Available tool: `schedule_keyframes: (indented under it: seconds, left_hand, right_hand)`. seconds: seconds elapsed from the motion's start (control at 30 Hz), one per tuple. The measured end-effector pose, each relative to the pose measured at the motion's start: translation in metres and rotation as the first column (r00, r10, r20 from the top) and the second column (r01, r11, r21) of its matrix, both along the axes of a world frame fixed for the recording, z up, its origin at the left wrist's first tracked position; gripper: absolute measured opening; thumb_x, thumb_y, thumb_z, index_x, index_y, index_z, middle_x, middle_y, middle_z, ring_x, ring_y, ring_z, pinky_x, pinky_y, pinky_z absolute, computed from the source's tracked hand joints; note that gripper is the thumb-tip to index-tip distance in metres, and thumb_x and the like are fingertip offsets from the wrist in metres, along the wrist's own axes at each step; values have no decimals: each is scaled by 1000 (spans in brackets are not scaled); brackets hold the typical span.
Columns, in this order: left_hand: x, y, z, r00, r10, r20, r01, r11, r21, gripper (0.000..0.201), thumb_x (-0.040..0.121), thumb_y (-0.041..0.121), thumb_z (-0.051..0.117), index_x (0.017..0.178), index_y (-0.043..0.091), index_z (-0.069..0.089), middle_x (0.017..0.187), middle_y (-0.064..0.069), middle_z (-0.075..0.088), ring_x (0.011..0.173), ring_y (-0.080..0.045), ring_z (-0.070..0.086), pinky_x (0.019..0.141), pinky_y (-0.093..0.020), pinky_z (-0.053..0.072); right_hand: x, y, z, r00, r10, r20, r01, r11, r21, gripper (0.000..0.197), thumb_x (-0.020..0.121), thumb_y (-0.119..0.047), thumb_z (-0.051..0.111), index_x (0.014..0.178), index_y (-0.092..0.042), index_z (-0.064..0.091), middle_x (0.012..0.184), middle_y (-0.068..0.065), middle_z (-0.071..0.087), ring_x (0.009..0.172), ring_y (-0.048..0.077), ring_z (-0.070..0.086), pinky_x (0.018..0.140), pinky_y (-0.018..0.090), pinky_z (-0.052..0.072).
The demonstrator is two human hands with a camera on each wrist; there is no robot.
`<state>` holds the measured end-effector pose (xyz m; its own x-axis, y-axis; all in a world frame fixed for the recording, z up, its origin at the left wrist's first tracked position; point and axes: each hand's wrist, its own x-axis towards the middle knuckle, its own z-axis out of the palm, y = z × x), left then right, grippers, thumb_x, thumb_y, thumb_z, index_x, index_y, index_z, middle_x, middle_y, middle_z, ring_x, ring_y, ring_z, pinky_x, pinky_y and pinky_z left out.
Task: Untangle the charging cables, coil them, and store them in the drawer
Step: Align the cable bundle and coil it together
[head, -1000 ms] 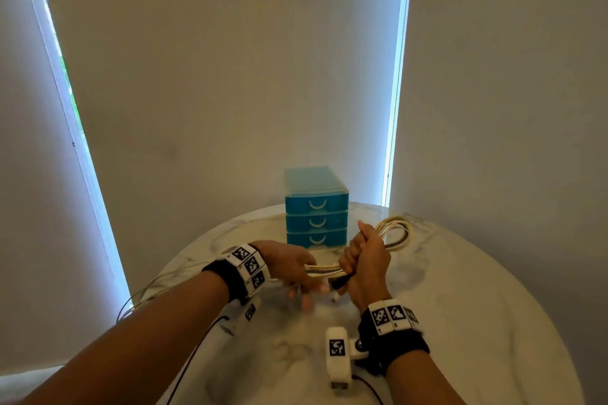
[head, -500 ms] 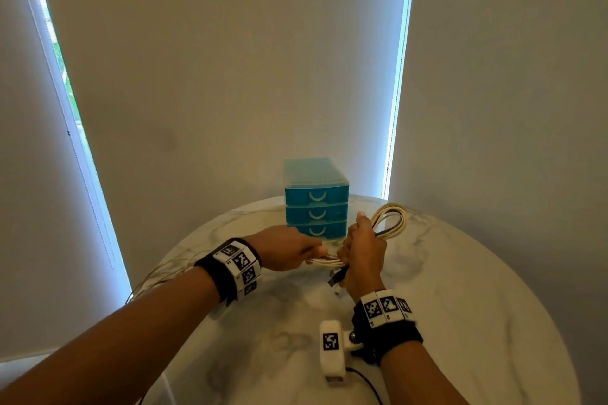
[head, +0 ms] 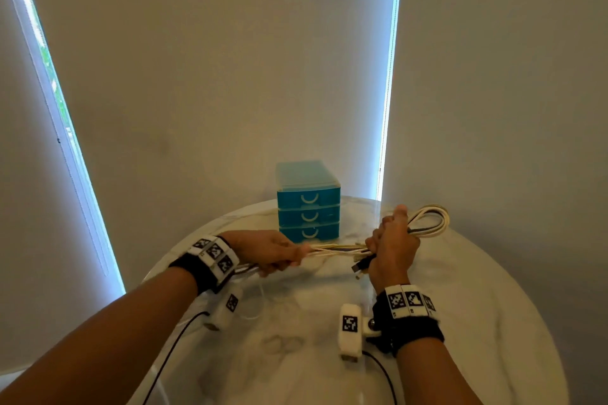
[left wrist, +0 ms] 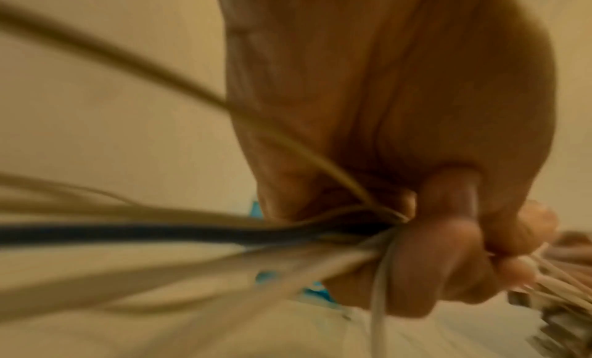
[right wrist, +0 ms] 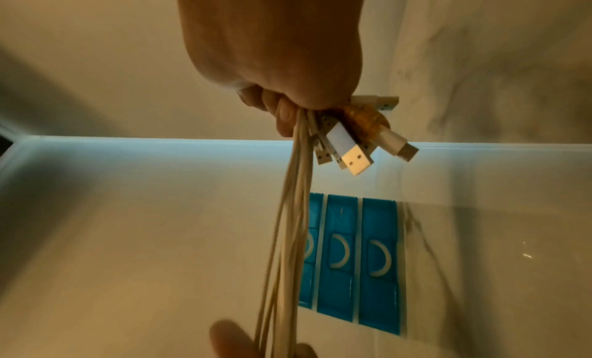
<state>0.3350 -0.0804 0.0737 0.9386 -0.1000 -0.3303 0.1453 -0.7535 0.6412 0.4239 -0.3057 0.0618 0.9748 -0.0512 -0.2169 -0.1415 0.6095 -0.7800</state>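
Both hands' fingers (head: 289, 251) grip the cables (head: 339, 248); the drawer unit (head: 307, 207) stands closed.

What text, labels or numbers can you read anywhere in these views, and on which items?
None: no readable words, brands or numbers.
Wrist bands and wrist cameras: black-and-white square marker patterns only, no letters.
Teal drawer unit: plain fronts with curved handles, no label.
USB plugs in the right hand: no print visible.
Cables by the left hand: blurred, unmarked.
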Motion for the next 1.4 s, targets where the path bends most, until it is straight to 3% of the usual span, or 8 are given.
schedule_keyframes:
  seconds: [0.23,0.4,0.67,0.87,1.0,1.1,1.2,1.4]
  left_hand:
    - [-2,20,-2,997,60,52,-59,998,-22,59,93,79,56,94,21,67,84,2,55,69,-12,45,64,-25,44]
    - [-3,24,1,996,68,59,-70,997,45,34,114,44,47,109,21,71,90,0,51,70,-11,42,62,-24,39]
    - [-16,3,3,962,181,203,-204,974,97,61,102,74,46,74,21,58,62,9,47,53,-8,37,57,-25,34]
    - [-33,-19,25,909,62,411,-223,908,355,60,107,62,48,60,26,56,57,17,55,53,-1,49,60,-23,35]
    - [-33,-18,48,876,80,475,-144,985,99,58,107,32,65,51,23,50,43,15,45,40,-3,38,51,-16,31]
    - [-34,-16,57,840,149,522,-166,986,-14,58,106,27,63,50,24,54,44,14,43,40,-3,34,48,-13,29]
    - [-33,-13,59,813,244,529,-248,967,-64,58,106,30,62,49,25,62,45,15,50,40,0,41,46,-10,32]
    - [-29,-11,70,841,263,472,-312,950,26,47,102,36,66,62,13,61,56,0,52,50,-14,43,53,-24,35]
  right_hand:
    - [-4,3,-3,998,45,44,-42,997,-72,56,109,-52,54,64,-20,49,46,-5,42,39,12,35,46,29,35]
    - [-2,5,0,998,53,31,-50,994,-93,50,109,-53,55,72,-19,52,46,-7,42,45,12,34,43,25,31]
    - [5,2,-5,988,-110,108,133,963,-236,48,105,-60,56,86,-18,66,71,1,63,54,18,51,50,30,43]
    - [6,7,-18,940,-7,340,248,696,-673,72,93,-80,55,66,-14,61,74,10,71,68,26,67,73,45,62]
    - [-21,23,-17,856,449,255,-76,598,-798,90,76,-103,42,74,-17,67,62,-1,60,58,17,53,59,31,43]
    - [-44,48,-17,694,693,193,-521,669,-531,97,77,-103,38,105,-16,71,65,0,59,56,16,53,52,31,45]
    - [-64,64,-9,665,721,195,-618,677,-399,82,84,-90,32,131,-29,60,108,16,77,97,29,77,85,41,66]
    - [-70,63,-20,303,940,-153,-799,164,-578,81,56,-93,80,84,-21,58,71,-2,54,58,13,45,62,28,41]
